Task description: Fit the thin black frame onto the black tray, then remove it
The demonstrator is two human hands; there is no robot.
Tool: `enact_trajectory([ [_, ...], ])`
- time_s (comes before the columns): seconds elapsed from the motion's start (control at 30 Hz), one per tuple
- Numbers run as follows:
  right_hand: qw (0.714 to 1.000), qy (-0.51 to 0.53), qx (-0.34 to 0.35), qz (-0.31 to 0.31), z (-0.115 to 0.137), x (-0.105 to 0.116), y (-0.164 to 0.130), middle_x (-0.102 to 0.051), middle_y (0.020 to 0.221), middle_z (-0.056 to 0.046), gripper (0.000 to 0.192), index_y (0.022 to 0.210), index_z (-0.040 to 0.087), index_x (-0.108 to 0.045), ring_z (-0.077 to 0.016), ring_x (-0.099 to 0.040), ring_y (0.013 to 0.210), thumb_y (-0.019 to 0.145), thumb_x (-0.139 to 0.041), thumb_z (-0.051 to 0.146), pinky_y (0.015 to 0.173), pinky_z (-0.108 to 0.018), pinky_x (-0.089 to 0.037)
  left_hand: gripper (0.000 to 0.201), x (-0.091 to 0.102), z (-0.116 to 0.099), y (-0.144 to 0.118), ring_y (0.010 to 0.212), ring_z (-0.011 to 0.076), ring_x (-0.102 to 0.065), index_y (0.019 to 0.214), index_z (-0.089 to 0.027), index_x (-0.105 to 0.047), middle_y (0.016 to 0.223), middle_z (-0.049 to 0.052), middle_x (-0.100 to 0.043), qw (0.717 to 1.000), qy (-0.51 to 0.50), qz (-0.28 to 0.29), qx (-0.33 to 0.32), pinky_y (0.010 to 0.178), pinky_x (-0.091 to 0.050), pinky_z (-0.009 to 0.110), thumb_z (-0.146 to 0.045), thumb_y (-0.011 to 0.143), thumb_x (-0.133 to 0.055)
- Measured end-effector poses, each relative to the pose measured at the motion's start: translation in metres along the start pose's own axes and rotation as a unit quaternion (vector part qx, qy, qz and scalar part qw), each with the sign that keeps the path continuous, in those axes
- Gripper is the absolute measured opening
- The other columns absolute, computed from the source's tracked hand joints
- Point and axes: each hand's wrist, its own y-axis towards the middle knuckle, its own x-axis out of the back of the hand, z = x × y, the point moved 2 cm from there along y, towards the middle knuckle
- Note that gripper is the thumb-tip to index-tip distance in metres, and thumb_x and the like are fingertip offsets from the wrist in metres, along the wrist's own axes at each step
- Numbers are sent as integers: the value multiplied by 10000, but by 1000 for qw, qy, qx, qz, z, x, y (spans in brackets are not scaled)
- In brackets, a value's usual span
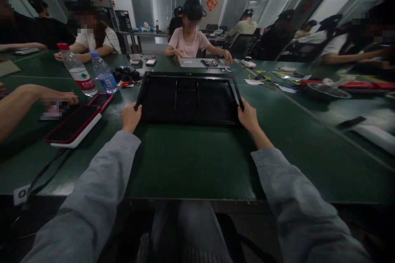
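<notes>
A large flat black panel (189,98), like the back shell of a monitor, lies on the green table (191,160) in front of me. My left hand (131,117) grips its near left corner. My right hand (247,116) grips its near right edge. Both arms wear grey sleeves and reach forward over the table. The panel's inner ribs face up.
Two phones in red cases (74,125) lie at the left beside a neighbour's arm (27,104). Two water bottles (78,72) stand behind them. A person (191,39) sits across at a laptop (200,63). Cables, papers and a dish (327,90) lie at the right.
</notes>
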Motion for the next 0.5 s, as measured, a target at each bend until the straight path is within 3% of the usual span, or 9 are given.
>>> enact_trajectory([
  [0.2,1000,14,-6,1,-8,1,1,-709,1398,-184,645,1542,81,-590,-373,-650,1336,923,-512,244,1179,-570,-485,438,0,0,0,1166,416,-680,1268,-161,-778,1212,203,-777,1000,-27,6,12,1064,-460,539,-396,946,-598],
  [0.5,1000,17,-14,13,-16,-12,1,-665,1468,-182,631,1529,92,-604,-343,-664,1330,921,-561,254,1199,-559,-475,419,6,-1,7,1185,360,-713,1284,-110,-768,1245,207,-776,997,-55,38,33,1033,-510,446,-292,934,-627],
])
